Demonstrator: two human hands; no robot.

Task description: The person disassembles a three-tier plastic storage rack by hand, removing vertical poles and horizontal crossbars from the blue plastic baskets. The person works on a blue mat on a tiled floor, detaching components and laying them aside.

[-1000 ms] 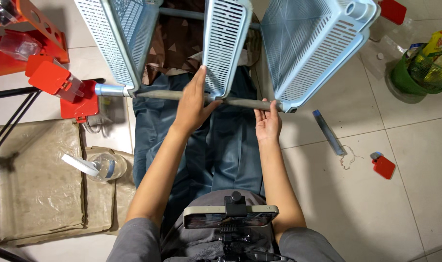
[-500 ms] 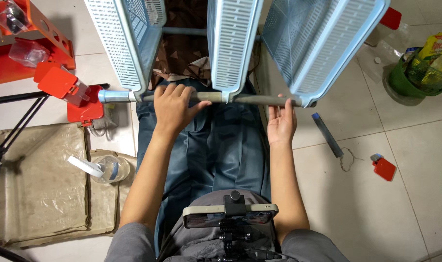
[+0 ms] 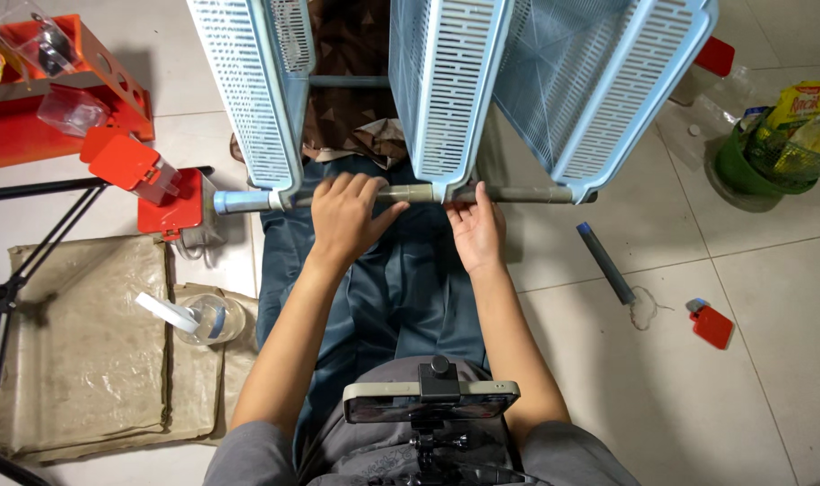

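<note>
Since the earlier frame the right hand [image 3: 476, 232] has slid leftward along the grey pole [image 3: 509, 193], from under the right-hand basket to just beneath the middle basket [image 3: 446, 85], and the whole rack has shifted a little to the right in the frame. The left hand [image 3: 345, 219] lies palm down over the pole between the left basket [image 3: 248, 90] and the middle one, fingers curled over it and thumb stretched toward the middle basket's lower corner. The right hand is palm up with its fingertips [image 3: 468, 193] touching the underside of the pole; whether it grips the pole cannot be told. The two hands sit close together, parted only by the middle basket's corner. The pole runs level across the upper middle of the frame, threading the lower corners of three light blue slotted baskets, the right basket [image 3: 608, 81] tilted outward. Below the hands lie the person's blue trousers [image 3: 401, 288]. A dark short tube [image 3: 605, 262] lies on the tiled floor [image 3: 680, 378] right of centre.
</note>
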